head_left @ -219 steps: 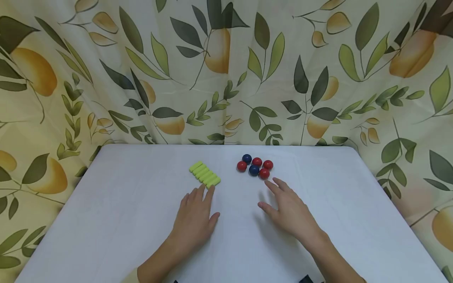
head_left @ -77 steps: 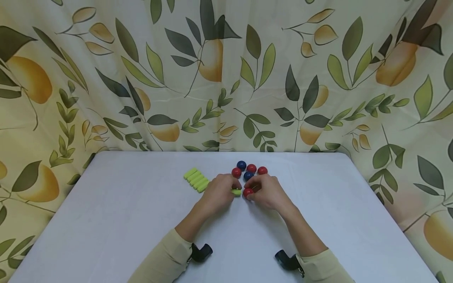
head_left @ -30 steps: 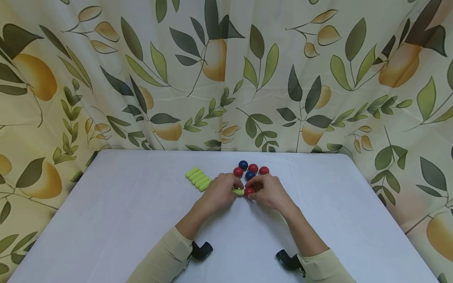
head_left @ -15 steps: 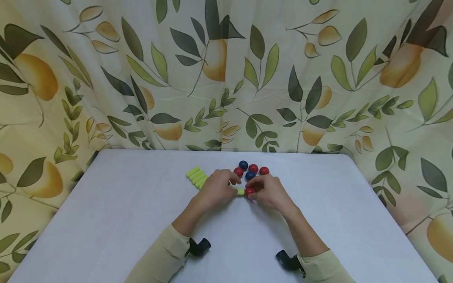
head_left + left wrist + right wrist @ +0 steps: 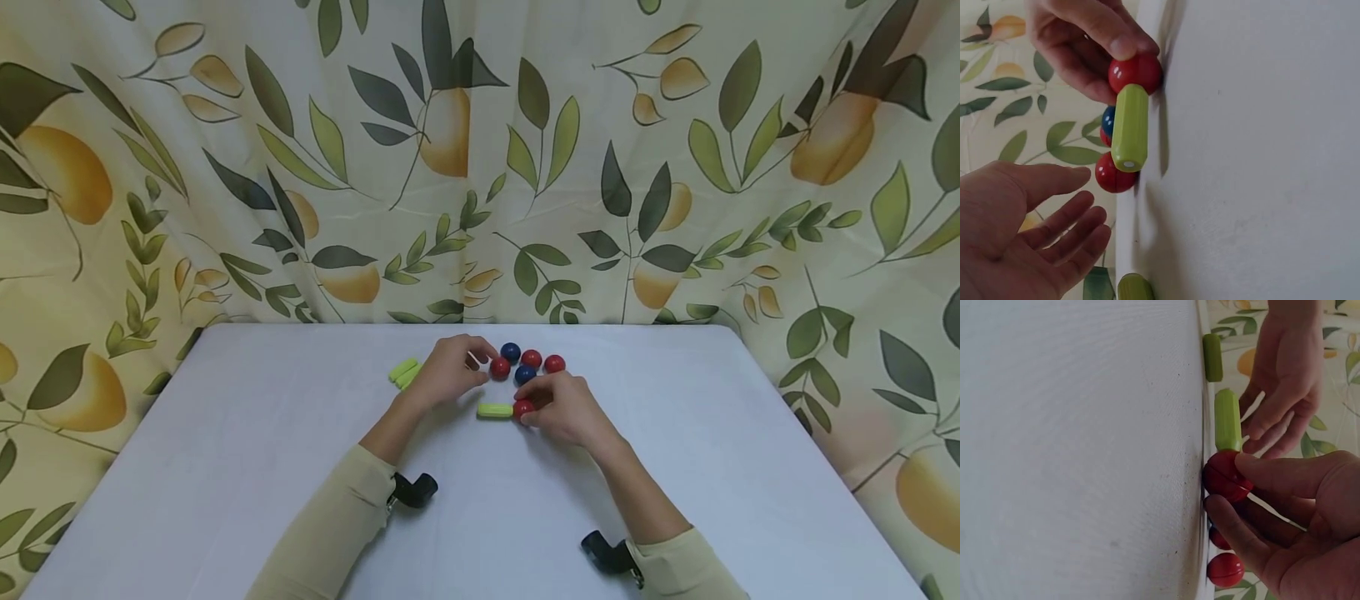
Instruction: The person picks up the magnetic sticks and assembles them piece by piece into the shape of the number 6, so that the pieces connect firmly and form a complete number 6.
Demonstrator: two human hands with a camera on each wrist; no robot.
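Red ball [image 5: 522, 409], adjoining a green faceted stick [image 5: 495, 412], is sitting short of the far edge of the table [image 5: 300, 467]; right hand [image 5: 566, 410] is pinching it, seemingly to stop it rolling. Left hand [image 5: 450, 371] is hovering beside another red ball [image 5: 499, 369], fingers loosely spread, holding nothing.

I'm counting four red balls [image 5: 531, 358]: one the right hand [image 5: 568, 408] is holding, three lying just beyond it alongside two blue balls [image 5: 511, 352]. One lime-green rod [image 5: 495, 411] is showing between the hands, at least two more beyond the left hand [image 5: 447, 372], which is partly covering them.

A curtain [image 5: 495, 192] printed with leaves and fruit hangs behind a white table [image 5: 480, 517].
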